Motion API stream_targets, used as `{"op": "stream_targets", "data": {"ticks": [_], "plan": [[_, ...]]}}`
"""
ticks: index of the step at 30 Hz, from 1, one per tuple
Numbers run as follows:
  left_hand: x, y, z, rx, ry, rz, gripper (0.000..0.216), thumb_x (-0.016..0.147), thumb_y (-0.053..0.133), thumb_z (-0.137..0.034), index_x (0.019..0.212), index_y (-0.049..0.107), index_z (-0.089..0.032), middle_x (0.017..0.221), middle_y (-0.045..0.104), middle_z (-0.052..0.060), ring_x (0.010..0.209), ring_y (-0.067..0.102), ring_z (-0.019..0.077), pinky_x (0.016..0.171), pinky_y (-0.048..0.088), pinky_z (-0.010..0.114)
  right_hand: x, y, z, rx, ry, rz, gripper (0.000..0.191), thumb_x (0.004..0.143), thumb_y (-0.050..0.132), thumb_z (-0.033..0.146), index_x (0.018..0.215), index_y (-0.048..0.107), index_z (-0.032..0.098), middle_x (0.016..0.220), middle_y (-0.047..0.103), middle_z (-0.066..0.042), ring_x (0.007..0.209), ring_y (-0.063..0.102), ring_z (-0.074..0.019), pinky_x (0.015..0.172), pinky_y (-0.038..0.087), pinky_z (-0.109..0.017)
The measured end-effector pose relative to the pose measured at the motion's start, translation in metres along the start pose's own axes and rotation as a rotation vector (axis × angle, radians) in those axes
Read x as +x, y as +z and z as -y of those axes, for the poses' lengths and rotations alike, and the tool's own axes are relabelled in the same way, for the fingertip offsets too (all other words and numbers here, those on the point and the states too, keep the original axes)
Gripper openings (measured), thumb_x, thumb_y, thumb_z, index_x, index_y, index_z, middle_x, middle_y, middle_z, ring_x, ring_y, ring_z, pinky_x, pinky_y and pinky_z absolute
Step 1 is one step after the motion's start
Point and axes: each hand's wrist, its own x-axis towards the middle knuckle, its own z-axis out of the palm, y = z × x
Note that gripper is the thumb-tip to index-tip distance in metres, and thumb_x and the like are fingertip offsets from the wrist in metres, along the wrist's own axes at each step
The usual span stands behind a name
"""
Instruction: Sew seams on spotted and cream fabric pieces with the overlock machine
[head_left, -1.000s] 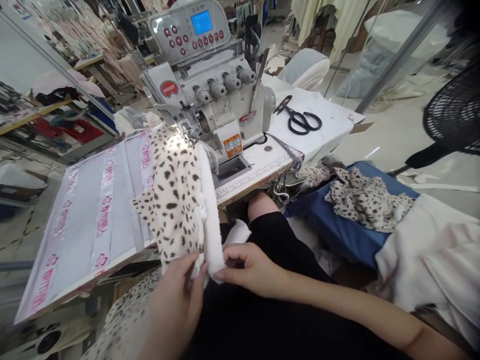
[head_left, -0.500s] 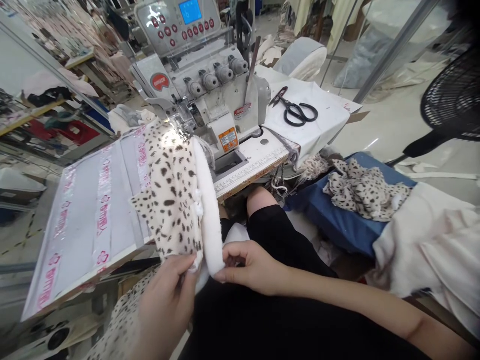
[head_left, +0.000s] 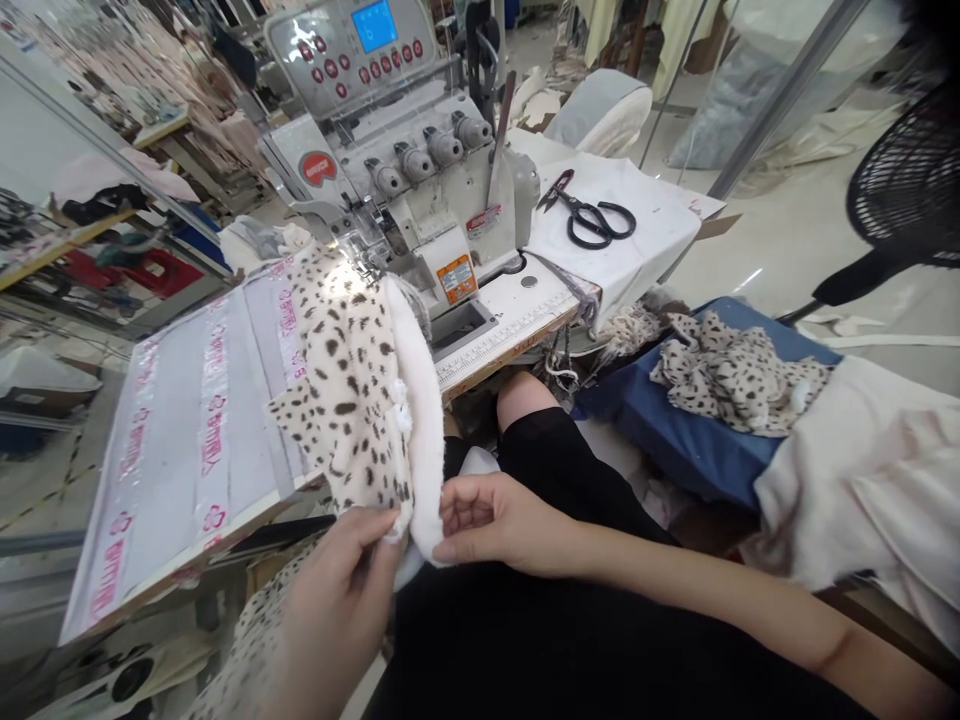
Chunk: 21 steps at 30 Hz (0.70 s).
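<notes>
A cream fabric piece with dark leopard spots [head_left: 341, 390] runs from the overlock sewing machine [head_left: 409, 185] down over the table's front edge, with a white fleece strip [head_left: 421, 440] along its right side. My left hand [head_left: 337, 610] pinches the spotted piece's lower end. My right hand [head_left: 499, 525] pinches the lower end of the white strip, right beside the left hand. The top of the fabric lies under the machine's presser foot [head_left: 360, 255].
Black scissors [head_left: 592, 220] lie on white cloth right of the machine. A pile of spotted pieces [head_left: 735, 375] rests on a blue surface [head_left: 675, 440] at right, with white fabric [head_left: 870, 480] beside it. A black fan [head_left: 911, 195] stands far right. The grey extension table [head_left: 180, 420] spreads left.
Both hands have stayed pinched on the fabric's lower end and shifted only slightly. The view has drifted a little.
</notes>
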Motion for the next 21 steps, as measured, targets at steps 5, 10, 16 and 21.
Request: {"op": "stream_targets", "data": {"ticks": [5,10,16,21], "plan": [[-0.004,0.003,0.002,-0.045,-0.058,-0.016,0.009,0.083,0.053,-0.018,0.09,0.058,-0.021,0.081,0.061,-0.002,0.071,0.057,0.0085,0.067,0.044,0.017,-0.002,-0.001,-0.005,0.019,0.044,0.016,0.035,0.049,0.082,0.03,0.066,0.059,0.01,0.061,0.059,0.003,0.057,0.053,-0.0056,0.06,0.042,-0.019],[-0.01,0.007,0.006,-0.082,-0.125,-0.067,0.008,0.082,0.055,-0.02,0.089,0.059,-0.022,0.083,0.061,-0.002,0.073,0.057,0.0094,0.068,0.044,0.019,-0.007,-0.001,-0.011,-0.048,0.026,0.012,0.039,0.049,0.081,0.037,0.064,0.057,0.01,0.059,0.057,0.003,0.055,0.051,-0.0058,0.06,0.04,-0.02],[-0.015,0.005,0.008,-0.062,-0.171,-0.101,0.009,0.081,0.057,-0.022,0.089,0.059,-0.022,0.087,0.063,-0.001,0.078,0.059,0.012,0.072,0.046,0.022,-0.009,0.006,-0.005,-0.183,-0.109,-0.066,0.039,0.056,0.078,0.04,0.063,0.052,0.011,0.059,0.05,0.005,0.054,0.043,-0.0054,0.054,0.033,-0.019],[-0.013,0.0,0.004,-0.06,-0.096,-0.099,0.011,0.081,0.056,-0.021,0.091,0.059,-0.02,0.085,0.063,0.002,0.076,0.06,0.0132,0.072,0.048,0.023,-0.003,0.015,0.007,-0.384,-0.281,-0.126,0.033,0.068,0.071,0.039,0.064,0.052,0.012,0.058,0.045,0.004,0.054,0.038,-0.0063,0.051,0.03,-0.019]]}}
